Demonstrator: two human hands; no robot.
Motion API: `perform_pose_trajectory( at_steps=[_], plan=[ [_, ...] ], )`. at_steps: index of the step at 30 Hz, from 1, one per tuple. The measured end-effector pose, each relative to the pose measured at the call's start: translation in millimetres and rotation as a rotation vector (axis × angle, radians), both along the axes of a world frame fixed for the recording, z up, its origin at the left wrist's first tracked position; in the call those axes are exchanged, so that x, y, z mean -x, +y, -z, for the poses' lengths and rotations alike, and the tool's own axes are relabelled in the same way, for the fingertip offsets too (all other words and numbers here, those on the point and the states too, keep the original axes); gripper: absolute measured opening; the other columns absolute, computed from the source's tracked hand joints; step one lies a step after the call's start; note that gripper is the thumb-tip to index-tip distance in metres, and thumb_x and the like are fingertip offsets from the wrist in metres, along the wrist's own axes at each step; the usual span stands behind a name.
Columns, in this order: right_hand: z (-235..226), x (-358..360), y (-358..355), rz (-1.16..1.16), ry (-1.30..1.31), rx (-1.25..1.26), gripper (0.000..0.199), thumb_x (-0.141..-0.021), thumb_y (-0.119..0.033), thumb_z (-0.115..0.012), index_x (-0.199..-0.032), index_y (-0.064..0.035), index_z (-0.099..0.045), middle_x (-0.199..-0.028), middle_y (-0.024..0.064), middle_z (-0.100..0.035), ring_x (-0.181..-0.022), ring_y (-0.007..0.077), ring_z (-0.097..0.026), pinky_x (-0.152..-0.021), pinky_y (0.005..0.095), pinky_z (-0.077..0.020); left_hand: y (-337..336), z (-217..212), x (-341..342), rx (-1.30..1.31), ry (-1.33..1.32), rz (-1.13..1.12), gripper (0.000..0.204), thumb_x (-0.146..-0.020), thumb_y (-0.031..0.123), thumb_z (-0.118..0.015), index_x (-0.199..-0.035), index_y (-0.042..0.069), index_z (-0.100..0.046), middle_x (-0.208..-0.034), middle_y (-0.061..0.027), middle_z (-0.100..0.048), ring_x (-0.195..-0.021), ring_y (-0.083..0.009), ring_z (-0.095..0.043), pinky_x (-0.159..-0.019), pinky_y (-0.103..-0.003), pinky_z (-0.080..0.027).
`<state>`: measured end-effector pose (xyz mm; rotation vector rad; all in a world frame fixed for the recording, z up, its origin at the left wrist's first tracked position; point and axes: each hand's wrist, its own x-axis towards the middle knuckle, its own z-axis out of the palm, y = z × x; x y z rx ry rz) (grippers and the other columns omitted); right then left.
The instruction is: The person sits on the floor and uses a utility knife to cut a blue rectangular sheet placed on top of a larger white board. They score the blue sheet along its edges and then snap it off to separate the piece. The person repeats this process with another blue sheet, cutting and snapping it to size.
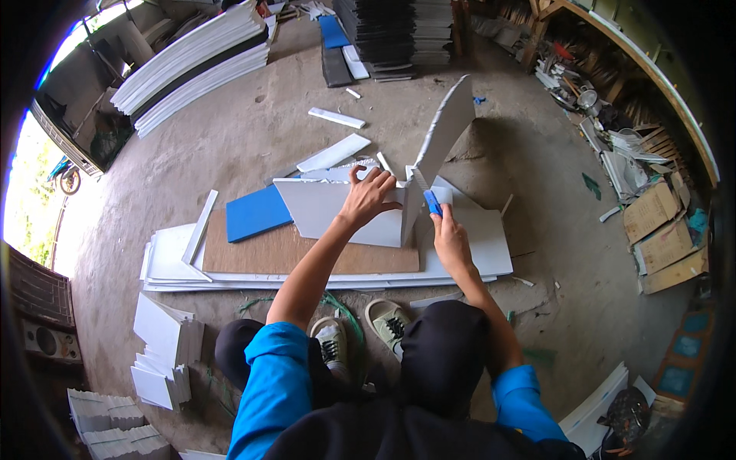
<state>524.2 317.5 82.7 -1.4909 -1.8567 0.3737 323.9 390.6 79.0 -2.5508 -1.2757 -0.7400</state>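
A folded white sheet [322, 208], which looks like foam board, stands in front of me. One panel faces me, and another panel [448, 130] rises tall at the right with a ragged edge. My left hand [369, 198] grips the top edge of the facing panel, thumb on the near side and fingers over the top. In my right hand is a blue box cutter [433, 202], its blade out and pointing up and left at the notch where the panels meet. My right hand [452, 241] is closed around its handle.
A brown wooden board [249, 253] and a blue sheet [258, 210] lie on stacked white sheets [468, 253]. White offcuts [336, 117] are scattered beyond. Behind stand tall black stacks [383, 38]. Cardboard [659, 218] lies at the right, folded white pieces [165, 330] at near left.
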Motion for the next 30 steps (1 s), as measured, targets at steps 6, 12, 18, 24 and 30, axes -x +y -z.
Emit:
perform_pose_trajectory(
  at_steps=[6, 12, 18, 24, 30],
  plan=[
    [8.6, 4.2, -10.9, -0.005, -0.065, 0.019, 0.020, -0.091, -0.023, -0.042, -0.099, -0.0042, -0.042, -0.066, 0.0204, -0.057, -0.061, 0.0381, -0.057, -0.047, 0.0459, -0.0424, -4.0, 1.9, 8.2, -0.002, -0.014, -0.034, 0.042, -0.068, 0.041, -0.066, -0.090, 0.009, -0.049, -0.087, -0.0017, -0.051, -0.089, -0.0178, -0.054, -0.091, -0.042, -0.024],
    [2.2, 19.0, -11.7, -0.031, -0.111, 0.009, 0.020, -0.092, -0.023, -0.040, -0.096, -0.0033, -0.040, -0.076, 0.0194, -0.058, -0.066, 0.0367, -0.059, -0.049, 0.0438, -0.0471, -5.0, 0.4, 9.0, -0.005, -0.053, -0.002, 0.041, -0.068, 0.040, -0.066, -0.091, 0.009, -0.052, -0.086, -0.0021, -0.053, -0.088, -0.0175, -0.055, -0.089, -0.039, -0.026],
    [1.0, 18.8, -11.5, -0.027, -0.194, -0.003, 0.019, -0.092, -0.022, -0.039, -0.094, -0.0025, -0.039, -0.074, 0.0207, -0.058, -0.064, 0.0375, -0.059, -0.048, 0.0440, -0.0472, -5.6, -0.8, 7.6, 0.033, -0.046, -0.014, 0.042, -0.068, 0.040, -0.066, -0.093, 0.009, -0.052, -0.088, -0.0022, -0.054, -0.089, -0.0177, -0.055, -0.088, -0.039, -0.027],
    [-21.5, 21.7, -14.0, -0.026, -0.264, 0.219, 0.025, -0.092, -0.025, -0.038, -0.094, 0.0003, -0.041, -0.061, 0.0210, -0.056, -0.058, 0.0382, -0.058, -0.046, 0.0447, -0.0465, -8.4, -1.0, 9.7, 0.022, -0.025, -0.015, 0.040, -0.070, 0.036, -0.066, -0.094, 0.008, -0.052, -0.090, -0.0036, -0.054, -0.090, -0.0186, -0.055, -0.088, -0.038, -0.028],
    [-23.8, 15.8, -11.5, -0.050, -0.312, 0.205, 0.027, -0.092, -0.025, -0.038, -0.094, 0.0014, -0.043, -0.057, 0.0200, -0.055, -0.055, 0.0375, -0.058, -0.044, 0.0439, -0.0455, -10.8, -3.2, 9.0, 0.071, -0.003, -0.031, 0.039, -0.071, 0.032, -0.067, -0.096, 0.007, -0.051, -0.092, -0.0042, -0.055, -0.092, -0.0192, -0.055, -0.090, -0.038, -0.029]
  ],
)
